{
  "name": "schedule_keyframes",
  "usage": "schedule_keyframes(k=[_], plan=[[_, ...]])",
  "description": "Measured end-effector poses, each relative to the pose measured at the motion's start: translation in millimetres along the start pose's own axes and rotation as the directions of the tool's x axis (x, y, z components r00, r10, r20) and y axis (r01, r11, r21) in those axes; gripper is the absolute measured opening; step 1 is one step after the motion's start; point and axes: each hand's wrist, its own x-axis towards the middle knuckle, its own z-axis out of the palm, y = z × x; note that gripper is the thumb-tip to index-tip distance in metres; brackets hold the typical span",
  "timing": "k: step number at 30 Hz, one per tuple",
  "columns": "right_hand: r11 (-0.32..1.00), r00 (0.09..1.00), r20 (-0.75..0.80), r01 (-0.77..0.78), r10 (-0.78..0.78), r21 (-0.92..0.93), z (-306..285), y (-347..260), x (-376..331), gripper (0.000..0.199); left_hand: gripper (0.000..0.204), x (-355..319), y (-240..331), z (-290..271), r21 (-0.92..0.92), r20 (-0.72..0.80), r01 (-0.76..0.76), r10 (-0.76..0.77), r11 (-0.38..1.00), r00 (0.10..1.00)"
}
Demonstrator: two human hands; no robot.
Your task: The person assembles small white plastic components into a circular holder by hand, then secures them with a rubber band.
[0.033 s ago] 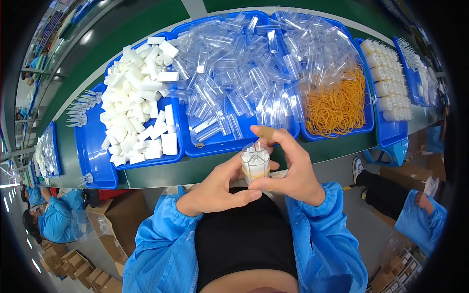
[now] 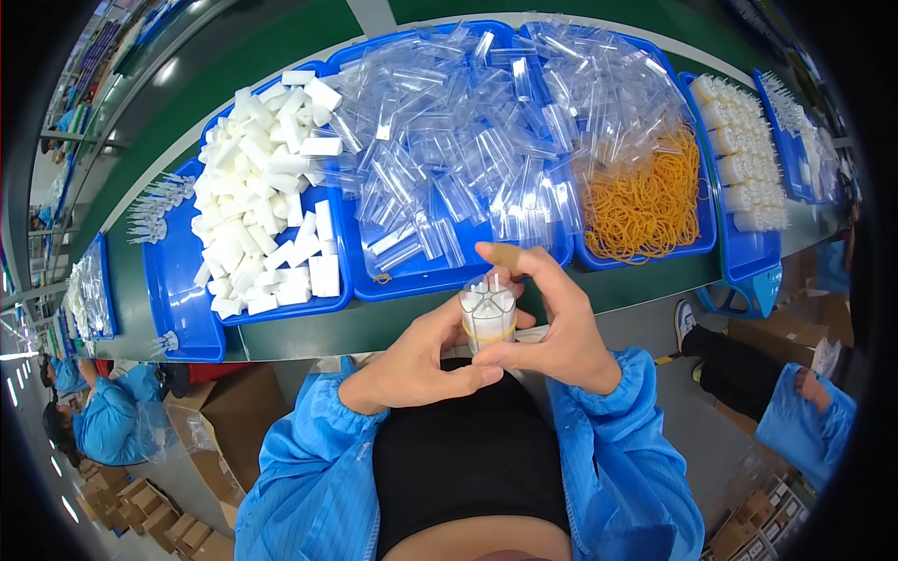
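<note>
Gripping a round bundle [image 2: 488, 318] of white and clear pieces, roughly upright and ringed by a yellow band [image 2: 498, 338], from 2 sides: with the left hand [image 2: 409, 363] curled closed round its left flank, and with the right hand [image 2: 563, 327] pressing by the thumb at the near side, index finger arched loosely over the far rim. Matching the earlier frame almost wholly; differing only by a slight change in the bundle's tilt and a small leftward shift of the right hand.

Just beyond the grip, meeting first the front wall of a blue tray [image 2: 440, 286], then a heap of clear sleeves [image 2: 421, 159]. Left of the grip, past the left hand, reaching a pile of white cylinders [image 2: 267, 206]; right of it, tangled orange rubber bands [image 2: 645, 201], and farther right, rows of banded white bundles [image 2: 744, 154]. Well away to the left of the grip, showing a cardboard box [image 2: 238, 421] and a co-worker in blue [image 2: 117, 430]. Far below right of the grip, showing small boxes [image 2: 762, 510], too blurred for reading any print.
</note>
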Motion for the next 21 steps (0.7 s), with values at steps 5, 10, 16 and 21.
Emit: schedule_keyframes(k=[5, 10, 16, 21], plan=[[0.997, 0.997, 0.035, -0.072, 0.072, 0.002, 3.5, -1.0, 1.4, 0.084, 0.074, 0.8, 4.8, -1.1, 0.093, 0.014, 0.096, -0.098, 0.991, 0.995], [0.991, 0.992, 0.054, -0.118, 0.115, 0.060, 5.2, 0.2, 1.3, 0.082, 0.069, 1.8, 4.8, -0.2, 0.019, 0.011, 0.128, -0.129, 0.992, 0.992], [0.992, 0.991, 0.068, -0.118, 0.114, 0.052, 4.1, 1.4, 1.4, 0.078, 0.062, -0.4, 0.0, -0.9, 0.008, -0.023, 0.120, -0.120, 0.993, 0.993], [0.992, 0.991, 0.071, -0.114, 0.110, 0.056, 4.7, 2.7, 1.1, 0.075, 0.065, -0.9, 1.8, -0.2, 0.024, -0.056, 0.159, -0.158, 0.987, 0.986]])
